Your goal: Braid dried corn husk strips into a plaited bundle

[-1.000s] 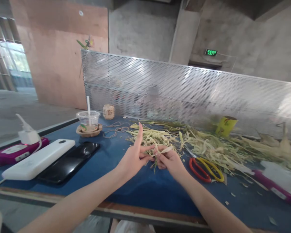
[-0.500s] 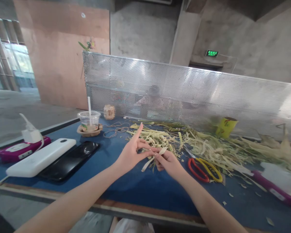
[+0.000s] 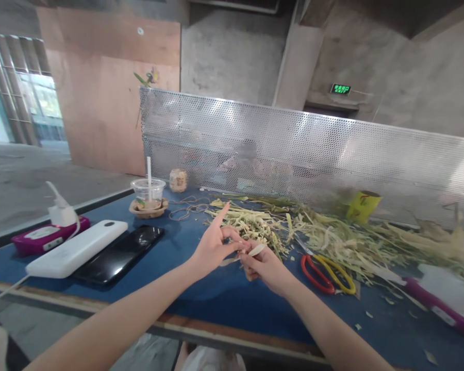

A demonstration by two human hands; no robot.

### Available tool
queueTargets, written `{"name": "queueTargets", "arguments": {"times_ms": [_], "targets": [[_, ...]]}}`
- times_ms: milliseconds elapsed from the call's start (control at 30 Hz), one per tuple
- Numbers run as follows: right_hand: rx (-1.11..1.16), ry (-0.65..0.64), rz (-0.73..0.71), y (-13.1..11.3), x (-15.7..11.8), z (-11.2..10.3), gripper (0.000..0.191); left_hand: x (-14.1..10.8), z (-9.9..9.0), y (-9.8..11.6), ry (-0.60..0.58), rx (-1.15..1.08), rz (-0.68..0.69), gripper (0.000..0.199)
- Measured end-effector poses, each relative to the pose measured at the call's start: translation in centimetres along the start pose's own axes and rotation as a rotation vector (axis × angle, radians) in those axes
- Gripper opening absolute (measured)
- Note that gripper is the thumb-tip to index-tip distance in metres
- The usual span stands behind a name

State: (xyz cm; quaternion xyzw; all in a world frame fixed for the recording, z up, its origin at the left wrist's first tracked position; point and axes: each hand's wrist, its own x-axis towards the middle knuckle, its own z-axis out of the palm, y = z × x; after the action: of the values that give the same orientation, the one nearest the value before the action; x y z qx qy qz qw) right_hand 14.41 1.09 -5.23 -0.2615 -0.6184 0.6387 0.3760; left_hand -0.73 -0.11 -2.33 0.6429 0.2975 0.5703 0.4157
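Over the front of the blue table, my left hand pinches a pale leaf strip between thumb and fingers, its index finger pointing up. My right hand grips the same strip, with fingertips meeting those of the left hand. One end of the strip sticks out above the right thumb; another part shows below the left hand. Just behind the hands lies a pile of cut plant pieces. Scissors with one red and one yellow handle lie right of my right hand.
On the left are a black phone, a white power bank, a magenta power strip and a cup. Long dried leaves and a yellow roll lie right. A perforated metal screen stands behind; a person shows dimly through it.
The strip has turned between my fingers, its lower end now lying flatter and further left. My right hand has shifted slightly against the left. The view has swung a little left.
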Motion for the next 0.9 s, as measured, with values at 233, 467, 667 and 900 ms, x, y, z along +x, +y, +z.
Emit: {"name": "queueTargets", "arguments": {"times_ms": [233,467,667,900], "targets": [[0.064,0.136,-0.133,0.2,1.0,-1.4,0.032,1.2,-0.5,-1.1,0.048,-0.074,-0.060,0.079],[-0.094,0.247,-0.196,-0.5,0.8,-1.6,0.031,1.4,-1.0,-1.2,0.099,-0.033,-0.065,0.074],[-0.343,0.263,-0.207,-0.6,0.5,-1.2,0.025,1.1,-1.0,-0.6,0.118,0.051,-0.088,0.073],[-0.435,0.209,-0.267,-0.6,0.2,-1.0,0.029,1.0,-0.5,-0.4,0.091,-0.082,-0.086,0.077]]}}
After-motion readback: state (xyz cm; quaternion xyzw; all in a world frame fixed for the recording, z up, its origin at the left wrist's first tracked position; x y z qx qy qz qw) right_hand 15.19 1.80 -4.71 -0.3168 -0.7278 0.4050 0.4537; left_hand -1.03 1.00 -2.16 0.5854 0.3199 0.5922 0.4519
